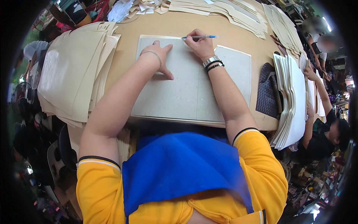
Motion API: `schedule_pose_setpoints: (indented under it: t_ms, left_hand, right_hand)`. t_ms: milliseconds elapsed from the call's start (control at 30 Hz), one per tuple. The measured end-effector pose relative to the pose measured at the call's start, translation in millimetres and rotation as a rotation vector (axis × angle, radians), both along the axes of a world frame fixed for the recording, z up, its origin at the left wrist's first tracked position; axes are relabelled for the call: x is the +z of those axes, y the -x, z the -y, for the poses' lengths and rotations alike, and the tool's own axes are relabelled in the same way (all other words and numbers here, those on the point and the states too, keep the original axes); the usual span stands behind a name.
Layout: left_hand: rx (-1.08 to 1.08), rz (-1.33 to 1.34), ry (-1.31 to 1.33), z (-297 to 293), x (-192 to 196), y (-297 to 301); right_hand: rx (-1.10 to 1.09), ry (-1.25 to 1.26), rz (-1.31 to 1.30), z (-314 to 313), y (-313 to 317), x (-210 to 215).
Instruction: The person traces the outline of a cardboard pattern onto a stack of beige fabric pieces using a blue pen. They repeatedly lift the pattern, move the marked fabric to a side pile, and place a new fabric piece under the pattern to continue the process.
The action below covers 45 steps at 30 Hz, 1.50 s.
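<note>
A grey cardboard pattern piece (pixel 167 97) lies flat on the table in front of me, with a lighter sheet's edge showing along its far side. My left hand (pixel 158 56) presses on it near its far left part, fingers spread and thumb stretched out. In my right hand (pixel 201 45) is a pen (pixel 209 36) with a blue end, gripped between the fingers. Its tip meets the pattern's far edge, a little right of my left hand. To the right, a second grey section (pixel 235 74) lies beside a straight line, partly under my right forearm.
Stacks of cream pattern sheets (pixel 71 71) rise at the left, with more cut sheets (pixel 220 15) along the far edge. A white sheet stack (pixel 292 100) and a dark woven-textured piece (pixel 266 89) stand at the right. A co-worker's hand (pixel 310 74) touches the sheets there.
</note>
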State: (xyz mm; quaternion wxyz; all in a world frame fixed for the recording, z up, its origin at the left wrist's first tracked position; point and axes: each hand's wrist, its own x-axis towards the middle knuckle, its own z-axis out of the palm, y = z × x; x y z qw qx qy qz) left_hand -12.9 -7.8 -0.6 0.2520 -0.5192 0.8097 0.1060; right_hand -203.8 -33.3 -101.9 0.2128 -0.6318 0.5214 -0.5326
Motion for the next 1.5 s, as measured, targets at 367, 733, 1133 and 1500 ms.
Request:
schedule_pose_setpoints:
  t_ms: [367, 733, 1133, 1500]
  left_hand:
    - [-0.009, 0.003, 0.003, 2, 0, 0]
    - [-0.055, -0.042, 0.062, 2, -8, -4]
    - [-0.042, -0.024, 0.069, 3, -12, -3]
    - [-0.04, -0.02, 0.054, 2, -9, -4]
  right_hand:
    - [-0.033, -0.042, 0.248, 1, 9, 3]
    - [-0.251, -0.084, 0.188, -50, 113, 2]
    - [-0.22, -0.046, 0.052, -52, 110, 2]
    - [-0.278, -0.078, -0.04, -54, 104, 10]
